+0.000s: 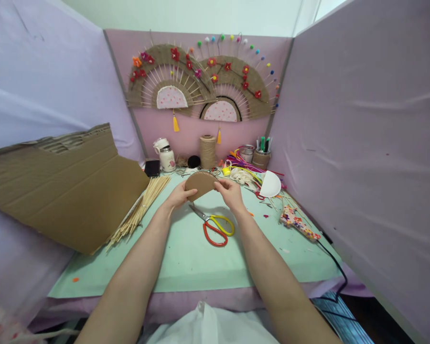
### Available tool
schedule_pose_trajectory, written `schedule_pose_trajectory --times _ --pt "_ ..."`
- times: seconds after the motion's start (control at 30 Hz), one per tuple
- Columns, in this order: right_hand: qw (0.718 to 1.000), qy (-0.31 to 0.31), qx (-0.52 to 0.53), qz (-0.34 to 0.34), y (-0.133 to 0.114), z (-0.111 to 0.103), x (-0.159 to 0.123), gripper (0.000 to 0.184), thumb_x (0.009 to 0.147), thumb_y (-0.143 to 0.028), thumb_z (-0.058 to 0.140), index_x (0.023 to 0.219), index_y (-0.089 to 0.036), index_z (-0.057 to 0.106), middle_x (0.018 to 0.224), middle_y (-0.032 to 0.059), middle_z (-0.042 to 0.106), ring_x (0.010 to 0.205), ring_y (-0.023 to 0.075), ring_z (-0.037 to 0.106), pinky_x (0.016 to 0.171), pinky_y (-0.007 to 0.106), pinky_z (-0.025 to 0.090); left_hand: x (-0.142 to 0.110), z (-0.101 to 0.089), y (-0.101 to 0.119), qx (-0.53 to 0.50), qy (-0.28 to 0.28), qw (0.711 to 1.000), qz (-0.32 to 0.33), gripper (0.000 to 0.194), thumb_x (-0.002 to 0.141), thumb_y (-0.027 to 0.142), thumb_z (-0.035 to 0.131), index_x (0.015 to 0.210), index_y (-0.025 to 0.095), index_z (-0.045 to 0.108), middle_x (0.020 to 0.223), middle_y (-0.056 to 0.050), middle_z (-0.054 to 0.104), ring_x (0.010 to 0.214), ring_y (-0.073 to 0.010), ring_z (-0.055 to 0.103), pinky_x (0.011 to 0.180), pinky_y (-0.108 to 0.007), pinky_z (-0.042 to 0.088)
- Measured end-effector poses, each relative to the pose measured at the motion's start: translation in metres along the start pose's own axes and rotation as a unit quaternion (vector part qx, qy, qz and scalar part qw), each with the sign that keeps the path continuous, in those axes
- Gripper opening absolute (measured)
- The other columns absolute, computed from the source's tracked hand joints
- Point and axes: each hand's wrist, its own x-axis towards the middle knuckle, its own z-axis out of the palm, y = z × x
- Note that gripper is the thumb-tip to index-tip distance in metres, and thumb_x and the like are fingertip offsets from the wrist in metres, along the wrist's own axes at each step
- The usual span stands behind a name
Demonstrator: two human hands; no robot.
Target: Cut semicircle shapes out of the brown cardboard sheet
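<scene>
Both my hands hold up a brown half-round cardboard piece (200, 183) above the green mat (186, 258). My left hand (181, 195) pinches its left lower corner, fingers closed on it. My right hand (229, 191) grips its right edge the same way. Scissors (215, 225) with one red and one yellow handle lie on the mat just below my hands. A bundle of thin bamboo sticks (139, 210) lies to the left.
A large sheet of corrugated cardboard (64, 186) leans at the left. At the back stand a twine spool (208, 151), a small kettle (166, 154), a pen cup (262, 155) and coloured pipe cleaners. A white half-disc (270, 184) and a patterned glue gun (299, 222) lie right. Two decorated fans hang on the wall.
</scene>
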Motion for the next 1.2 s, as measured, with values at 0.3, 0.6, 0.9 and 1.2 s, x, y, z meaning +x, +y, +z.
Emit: schedule_pose_trajectory --times 0.3,0.6,0.9,1.2 --pt "0.996 0.023 0.034 0.073 0.005 -0.001 0.005 0.027 0.063 -0.042 0.072 0.072 -0.017 0.067 0.062 0.0012 0.066 0.064 0.0149 0.063 0.063 0.026 0.049 -0.006 0.005 0.015 0.031 0.022 0.996 -0.077 0.06 0.049 0.032 0.087 0.102 0.016 0.064 0.093 -0.005 0.071 0.081 -0.0188 0.064 0.073 -0.029 0.049" --pt "0.986 0.002 0.028 0.166 0.024 -0.004 0.008 0.031 0.064 -0.045 0.073 0.071 -0.016 0.063 0.064 0.0066 0.068 0.06 0.0157 0.065 0.056 0.026 0.051 -0.009 0.006 0.02 0.084 0.03 0.986 -0.141 0.052 0.047 0.039 0.086 0.089 0.014 0.068 0.085 -0.009 0.072 0.074 -0.0194 0.066 0.067 -0.03 0.052" --pt "0.988 -0.04 -0.14 0.056 0.027 0.007 0.023 0.042 0.069 -0.023 0.065 0.111 -0.016 0.062 0.116 0.013 0.065 0.111 0.0282 0.06 0.097 0.046 0.045 -0.007 -0.022 0.038 0.286 0.125 0.95 -0.019 0.041 0.055 0.024 0.077 0.094 0.016 0.065 0.094 -0.005 0.069 0.09 -0.0237 0.063 0.079 -0.034 0.049" --pt "0.949 -0.2 -0.234 -0.066 0.051 0.083 0.053 0.084 0.062 -0.001 0.051 0.144 -0.013 0.036 0.15 0.0118 0.035 0.14 0.0239 0.029 0.118 0.039 0.02 -0.013 -0.055 0.002 0.445 0.228 0.866 0.028 0.029 0.065 0.016 0.068 0.093 0.017 0.059 0.093 -0.007 0.064 0.099 -0.0287 0.058 0.088 -0.04 0.042"
